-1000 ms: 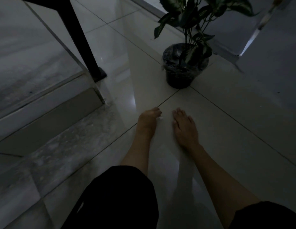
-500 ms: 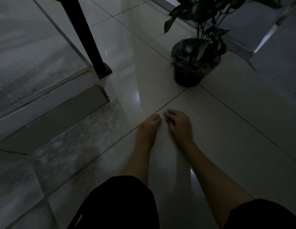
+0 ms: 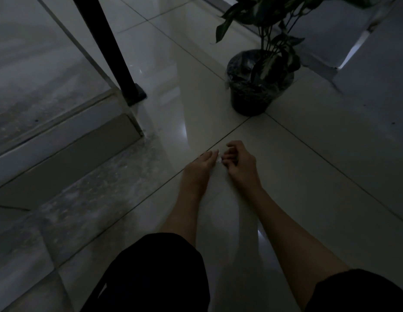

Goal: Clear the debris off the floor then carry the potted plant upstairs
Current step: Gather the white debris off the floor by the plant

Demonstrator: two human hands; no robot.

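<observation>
right hand (image 3: pixel 240 164) now curled, fingertips together with left hand (image 3: pixel 199 168) around small pale debris (image 3: pixel 219 159) on floor (image 3: pixel 308 176)

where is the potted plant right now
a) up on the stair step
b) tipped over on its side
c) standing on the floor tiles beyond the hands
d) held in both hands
c: the potted plant stands upright on the floor, beyond the left hand and right hand, which touch only each other's fingertips low at the tiles.
</observation>
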